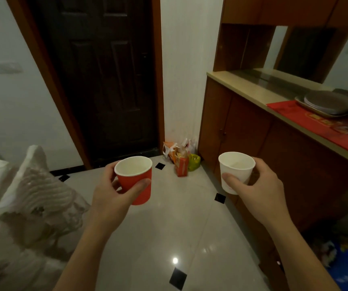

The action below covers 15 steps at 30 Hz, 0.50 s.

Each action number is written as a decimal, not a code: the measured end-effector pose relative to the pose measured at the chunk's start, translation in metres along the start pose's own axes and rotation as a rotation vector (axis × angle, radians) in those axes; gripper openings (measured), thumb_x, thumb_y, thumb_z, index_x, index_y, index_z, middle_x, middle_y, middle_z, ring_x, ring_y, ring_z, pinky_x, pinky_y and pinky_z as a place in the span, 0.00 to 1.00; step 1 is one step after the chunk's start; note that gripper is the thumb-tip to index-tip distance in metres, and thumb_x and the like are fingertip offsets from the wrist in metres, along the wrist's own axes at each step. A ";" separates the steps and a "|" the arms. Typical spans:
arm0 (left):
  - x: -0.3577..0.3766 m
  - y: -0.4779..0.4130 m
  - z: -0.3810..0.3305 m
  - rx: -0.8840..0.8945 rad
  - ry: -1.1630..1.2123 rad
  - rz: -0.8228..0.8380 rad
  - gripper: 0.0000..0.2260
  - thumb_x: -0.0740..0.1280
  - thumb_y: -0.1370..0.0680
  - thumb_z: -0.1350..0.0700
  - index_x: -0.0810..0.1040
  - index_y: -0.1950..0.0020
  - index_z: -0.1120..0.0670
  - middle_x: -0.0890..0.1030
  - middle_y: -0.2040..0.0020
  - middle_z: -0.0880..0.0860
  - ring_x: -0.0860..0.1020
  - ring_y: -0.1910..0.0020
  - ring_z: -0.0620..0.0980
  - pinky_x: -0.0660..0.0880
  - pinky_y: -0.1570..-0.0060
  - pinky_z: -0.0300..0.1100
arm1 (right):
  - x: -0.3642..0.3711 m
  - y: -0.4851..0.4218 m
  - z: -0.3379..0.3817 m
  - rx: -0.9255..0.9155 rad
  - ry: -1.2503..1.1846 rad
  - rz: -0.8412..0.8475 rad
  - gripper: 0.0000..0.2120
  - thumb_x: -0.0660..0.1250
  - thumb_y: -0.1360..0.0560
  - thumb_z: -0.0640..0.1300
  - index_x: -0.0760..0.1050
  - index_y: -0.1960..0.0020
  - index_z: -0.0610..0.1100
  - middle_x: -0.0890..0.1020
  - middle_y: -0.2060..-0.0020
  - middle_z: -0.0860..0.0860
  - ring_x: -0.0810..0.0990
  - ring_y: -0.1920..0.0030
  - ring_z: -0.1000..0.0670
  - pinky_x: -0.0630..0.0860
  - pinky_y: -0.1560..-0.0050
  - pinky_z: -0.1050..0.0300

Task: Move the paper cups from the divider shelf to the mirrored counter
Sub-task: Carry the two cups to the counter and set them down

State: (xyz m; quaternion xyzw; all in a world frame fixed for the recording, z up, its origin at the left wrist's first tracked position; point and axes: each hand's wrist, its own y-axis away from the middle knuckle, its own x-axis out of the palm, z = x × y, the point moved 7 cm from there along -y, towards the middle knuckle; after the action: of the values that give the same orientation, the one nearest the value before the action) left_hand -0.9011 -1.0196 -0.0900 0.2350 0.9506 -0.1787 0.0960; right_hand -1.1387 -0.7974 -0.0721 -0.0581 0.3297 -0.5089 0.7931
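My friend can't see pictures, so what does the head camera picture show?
A person's left hand holds a red paper cup and the right hand a white paper cup, both upright, above a tiled floor. To the right, a beige counter backed by a mirror carries a red mat and a metal tray of plates.

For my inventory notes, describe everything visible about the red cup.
The red cup is a paper cup, red outside, white inside, with a rolled white rim. It looks empty and is held nearly upright, mouth up, in the air above the tiled floor. The left hand grips it: thumb across the near wall, fingers round the far side. Nothing else touches it.
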 end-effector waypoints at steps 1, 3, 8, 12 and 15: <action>0.006 -0.016 0.005 -0.001 0.004 0.000 0.33 0.73 0.38 0.43 0.67 0.35 0.45 0.73 0.44 0.39 0.74 0.49 0.41 0.71 0.58 0.32 | 0.010 -0.014 -0.006 0.003 -0.005 0.005 0.29 0.69 0.39 0.68 0.66 0.41 0.61 0.70 0.53 0.71 0.72 0.53 0.65 0.67 0.62 0.70; 0.019 -0.048 0.017 -0.014 0.013 0.005 0.32 0.72 0.38 0.43 0.66 0.36 0.43 0.72 0.46 0.36 0.74 0.50 0.40 0.71 0.59 0.31 | 0.030 -0.045 -0.020 0.016 -0.013 0.021 0.27 0.72 0.37 0.64 0.67 0.42 0.61 0.71 0.53 0.70 0.73 0.52 0.64 0.68 0.61 0.69; 0.059 -0.142 0.034 -0.013 0.024 0.002 0.31 0.72 0.37 0.44 0.67 0.37 0.44 0.72 0.45 0.36 0.74 0.48 0.40 0.72 0.61 0.28 | 0.070 -0.132 -0.047 0.000 -0.037 -0.004 0.30 0.67 0.40 0.69 0.67 0.41 0.61 0.71 0.53 0.70 0.73 0.52 0.64 0.68 0.61 0.68; 0.094 -0.221 0.044 -0.006 0.004 0.004 0.31 0.73 0.37 0.43 0.67 0.36 0.45 0.72 0.45 0.38 0.74 0.48 0.41 0.71 0.58 0.31 | 0.102 -0.211 -0.064 0.006 -0.057 0.008 0.30 0.67 0.40 0.70 0.66 0.41 0.63 0.71 0.52 0.71 0.73 0.51 0.64 0.69 0.61 0.68; 0.112 -0.271 0.052 0.005 -0.009 0.004 0.32 0.72 0.37 0.42 0.67 0.35 0.45 0.73 0.44 0.41 0.74 0.48 0.43 0.71 0.58 0.32 | 0.121 -0.261 -0.075 0.007 -0.059 -0.001 0.30 0.69 0.39 0.68 0.68 0.40 0.60 0.72 0.52 0.70 0.73 0.51 0.64 0.69 0.62 0.69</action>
State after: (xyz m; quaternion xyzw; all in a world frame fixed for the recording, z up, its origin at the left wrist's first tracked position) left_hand -1.1235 -1.2174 -0.0879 0.2364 0.9492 -0.1821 0.1002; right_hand -1.3508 -1.0058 -0.0746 -0.0703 0.3042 -0.5085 0.8024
